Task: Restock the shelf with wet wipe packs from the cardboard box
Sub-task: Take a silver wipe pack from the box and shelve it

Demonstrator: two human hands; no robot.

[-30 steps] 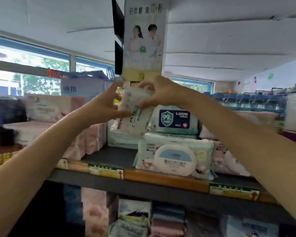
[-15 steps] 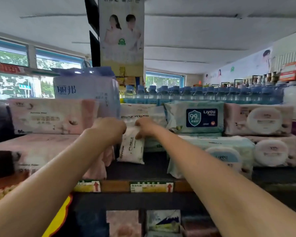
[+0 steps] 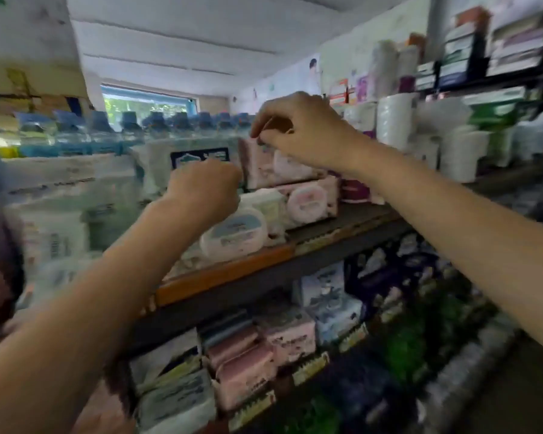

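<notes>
The view is motion-blurred. My left hand point(image 3: 205, 187) hovers in front of the stacked wet wipe packs on the top shelf point(image 3: 223, 274), fingers curled under, with nothing seen in it. My right hand point(image 3: 298, 130) hangs higher, fingers loosely curled, their tips at the top edge of a pink lidded wipe pack point(image 3: 265, 166). It holds nothing. A white wipe pack point(image 3: 52, 236) stands at the left of the shelf. Below my hands lies a pale green pack with a round lid point(image 3: 235, 233). No cardboard box is in view.
Water bottles point(image 3: 104, 133) line the back of the shelf. Rolls of paper point(image 3: 392, 120) stand at the right. The lower shelf holds pink tissue packs point(image 3: 245, 368) and blue ones point(image 3: 329, 302). More stocked shelves rise at the upper right.
Both hands have let go of the white pack, which now stands at the shelf's left. The view has swung right, and my right hand has risen over the pink packs.
</notes>
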